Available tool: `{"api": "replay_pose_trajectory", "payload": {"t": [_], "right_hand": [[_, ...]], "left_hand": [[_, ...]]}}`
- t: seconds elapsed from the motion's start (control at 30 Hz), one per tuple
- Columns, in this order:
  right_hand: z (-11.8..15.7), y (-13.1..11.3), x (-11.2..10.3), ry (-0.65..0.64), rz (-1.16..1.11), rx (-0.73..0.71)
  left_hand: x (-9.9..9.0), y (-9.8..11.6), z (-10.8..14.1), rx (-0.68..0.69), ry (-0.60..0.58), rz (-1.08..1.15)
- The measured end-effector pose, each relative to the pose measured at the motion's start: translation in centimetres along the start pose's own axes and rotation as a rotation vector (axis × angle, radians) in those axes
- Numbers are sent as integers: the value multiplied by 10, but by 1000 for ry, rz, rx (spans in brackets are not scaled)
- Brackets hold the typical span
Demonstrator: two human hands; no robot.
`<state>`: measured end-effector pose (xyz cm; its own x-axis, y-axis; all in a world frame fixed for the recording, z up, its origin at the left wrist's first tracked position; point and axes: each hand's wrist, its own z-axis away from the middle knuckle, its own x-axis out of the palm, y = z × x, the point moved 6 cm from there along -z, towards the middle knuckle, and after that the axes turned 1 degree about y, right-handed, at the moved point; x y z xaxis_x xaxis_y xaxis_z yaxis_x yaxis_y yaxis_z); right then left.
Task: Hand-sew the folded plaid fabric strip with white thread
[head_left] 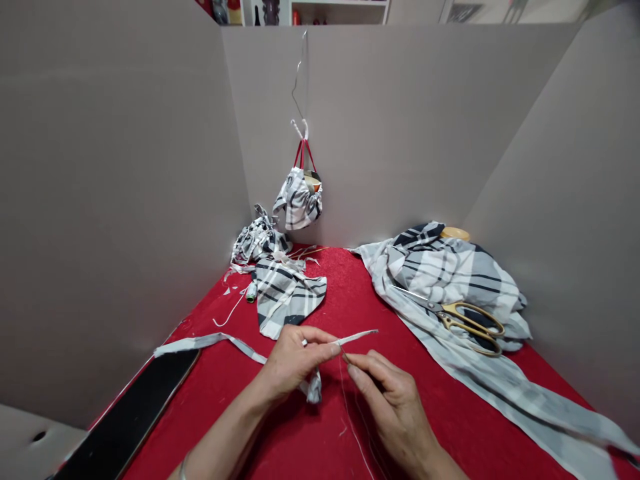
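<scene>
My left hand (301, 357) pinches a narrow folded fabric strip (361, 335) between thumb and fingers. One end of the strip points right; the rest passes behind the hand, with a long tail (220, 339) lying out to the left. Close beside it, my right hand (383, 387) is closed in a pinch on a thin sewing needle (345, 355), whose tip meets the strip near my left fingertips. White thread (350, 413) hangs from there down toward the front. Most of the needle is hidden by the right fingers.
Gold-handled scissors (473, 323) lie on a plaid cloth heap (450, 267) at the right. Plaid piece (290, 293), thread spool (251, 292) and scraps (257, 240) sit back left. A plaid pouch (300, 200) hangs on the back wall. A black board (135, 407) lies front left.
</scene>
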<state>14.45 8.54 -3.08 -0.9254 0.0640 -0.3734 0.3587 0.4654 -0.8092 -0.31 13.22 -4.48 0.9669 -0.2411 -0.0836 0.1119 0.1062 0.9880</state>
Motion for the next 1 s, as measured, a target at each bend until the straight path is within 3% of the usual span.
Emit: {"api": "replay_pose_trajectory", "payload": {"t": [0.27, 0.53, 0.7, 0.83, 1.0], "right_hand": [[-1, -3, 0, -11, -10, 33], [-1, 4, 2, -37, 66, 63], [-1, 9, 4, -84, 164, 14], [-1, 5, 5, -89, 175, -14], [-1, -2, 3, -7, 129, -33]], "left_hand": [[3, 9, 2, 68, 29, -91], [7, 29, 10, 579, 107, -499], [15, 30, 15, 775, 120, -658], [17, 30, 18, 824, 153, -647], [16, 30, 17, 757, 199, -583]]}}
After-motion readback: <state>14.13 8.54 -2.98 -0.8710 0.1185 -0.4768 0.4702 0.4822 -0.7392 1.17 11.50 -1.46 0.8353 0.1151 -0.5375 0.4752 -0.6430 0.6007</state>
